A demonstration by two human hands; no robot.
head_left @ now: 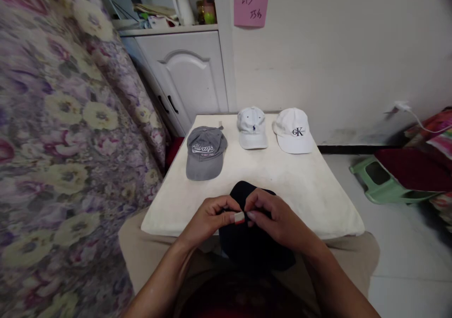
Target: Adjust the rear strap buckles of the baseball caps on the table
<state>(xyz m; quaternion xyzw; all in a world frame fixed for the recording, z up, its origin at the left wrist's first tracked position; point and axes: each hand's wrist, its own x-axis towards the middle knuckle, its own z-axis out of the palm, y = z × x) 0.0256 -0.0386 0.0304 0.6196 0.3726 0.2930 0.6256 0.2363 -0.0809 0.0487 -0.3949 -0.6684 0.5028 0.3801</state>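
A dark navy or black cap [254, 247] lies over my lap at the table's near edge, its details lost in shadow. My left hand [215, 217] pinches at the cap's upper part, thumb and index finger together. At its thumb tip shows a small white-and-red patch [239, 218], like a label. Close beside it, my right hand [270, 214] pinches the same area, fingers bent; the exact bit between the fingertips is too small to make out. Beyond them stand a grey cap [205, 152] with white lettering, a pale cap [252, 127] with a small emblem and a white cap [294, 131] with "CK".
The caps stand on a cream-covered table [169, 205]. A floral curtain [63, 144] hangs close on the left. Behind are a white cabinet [187, 73] and a wall with a pink paper [251, 3]. A green stool [379, 181] is at the right.
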